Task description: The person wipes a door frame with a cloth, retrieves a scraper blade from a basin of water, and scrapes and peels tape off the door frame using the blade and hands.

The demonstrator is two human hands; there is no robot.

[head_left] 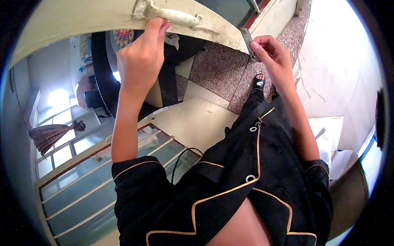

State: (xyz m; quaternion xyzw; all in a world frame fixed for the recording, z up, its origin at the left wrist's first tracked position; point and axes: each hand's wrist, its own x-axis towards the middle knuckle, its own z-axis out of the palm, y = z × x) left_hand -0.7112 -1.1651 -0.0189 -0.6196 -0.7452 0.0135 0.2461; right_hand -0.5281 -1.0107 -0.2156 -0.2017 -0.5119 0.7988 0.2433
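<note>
My left hand (pixel 141 61) is closed, its fingertips pinched at the underside of a cream-painted handle (pixel 178 17) on a cream door panel (pixel 98 14). The fingers partly hide the handle's left end. My right hand (pixel 274 53) is closed at the door's edge, thumb and fingers pinching a dark, narrow metal plate (pixel 247 40). This plate looks like a latch piece, and its lower end is partly covered by my fingertips.
Below is a speckled brown floor (pixel 215 67) with lighter tiles, where my sandaled foot (pixel 259 82) stands. At lower left is a second door leaf with a barred glass pane (pixel 102 192). A white wall (pixel 332 61) rises at right, and a tied curtain (pixel 51 137) hangs far left.
</note>
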